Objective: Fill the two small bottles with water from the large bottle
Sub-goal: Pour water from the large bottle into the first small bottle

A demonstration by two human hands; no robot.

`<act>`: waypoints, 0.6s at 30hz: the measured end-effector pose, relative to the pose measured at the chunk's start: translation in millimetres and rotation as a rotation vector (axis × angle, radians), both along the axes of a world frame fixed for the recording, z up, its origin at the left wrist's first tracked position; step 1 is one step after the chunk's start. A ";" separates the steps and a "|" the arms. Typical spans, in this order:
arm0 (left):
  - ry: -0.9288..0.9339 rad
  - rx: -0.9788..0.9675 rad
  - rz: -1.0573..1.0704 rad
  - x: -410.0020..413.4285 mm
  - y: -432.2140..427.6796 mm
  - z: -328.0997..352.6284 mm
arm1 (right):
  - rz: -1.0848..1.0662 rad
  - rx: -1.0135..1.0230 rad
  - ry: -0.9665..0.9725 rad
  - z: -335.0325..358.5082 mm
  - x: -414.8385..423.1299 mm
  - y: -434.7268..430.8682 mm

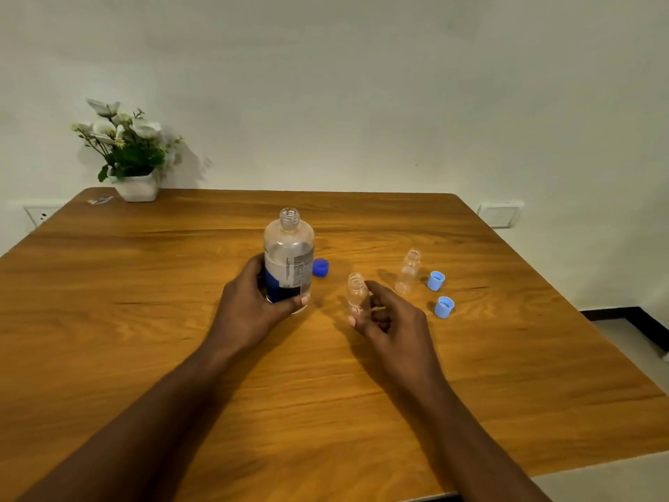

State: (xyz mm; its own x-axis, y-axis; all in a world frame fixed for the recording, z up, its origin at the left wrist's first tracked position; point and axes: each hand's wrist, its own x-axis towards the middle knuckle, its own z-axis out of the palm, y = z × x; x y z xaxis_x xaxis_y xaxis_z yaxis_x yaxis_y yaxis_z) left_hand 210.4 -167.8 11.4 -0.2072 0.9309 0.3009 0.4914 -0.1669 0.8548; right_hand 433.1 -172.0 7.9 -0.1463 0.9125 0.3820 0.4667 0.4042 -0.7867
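The large clear bottle [289,255] with a blue label stands upright and uncapped on the wooden table [144,302]; water fills its lower part. My left hand [253,306] is wrapped around its base. Its dark blue cap [320,267] lies just to its right. My right hand [389,320] holds one small clear bottle [356,289], uncapped and upright, between thumb and fingers. The second small bottle [408,271] stands open farther right, apart from my hand. Two light blue caps [435,280] [444,306] lie to its right.
A white pot of artificial flowers [126,154] sits at the table's far left corner, with a small clear wrapper [99,201] beside it. The white wall rises just behind the table. The table's right edge drops off to the floor.
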 end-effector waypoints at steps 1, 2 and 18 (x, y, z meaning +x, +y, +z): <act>0.024 0.020 0.004 -1.4 0.6 0.9 | -0.001 -0.013 0.008 0.3 0.1 -0.6; 0.053 0.039 0.008 -2.8 1.1 2.2 | -0.008 -0.023 0.018 0.1 0.0 -1.1; 0.530 0.278 -0.023 -25.7 0.9 2.8 | 0.067 0.052 0.069 -0.2 -5.7 -6.8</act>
State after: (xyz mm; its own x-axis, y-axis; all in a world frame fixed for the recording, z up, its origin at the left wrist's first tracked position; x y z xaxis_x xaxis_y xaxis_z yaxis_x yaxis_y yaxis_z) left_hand 184.7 -166.9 14.2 0.0575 0.8051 0.5903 0.8326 -0.3650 0.4166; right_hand 427.4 -178.8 7.7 -0.1784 0.8803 0.4396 0.3826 0.4737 -0.7932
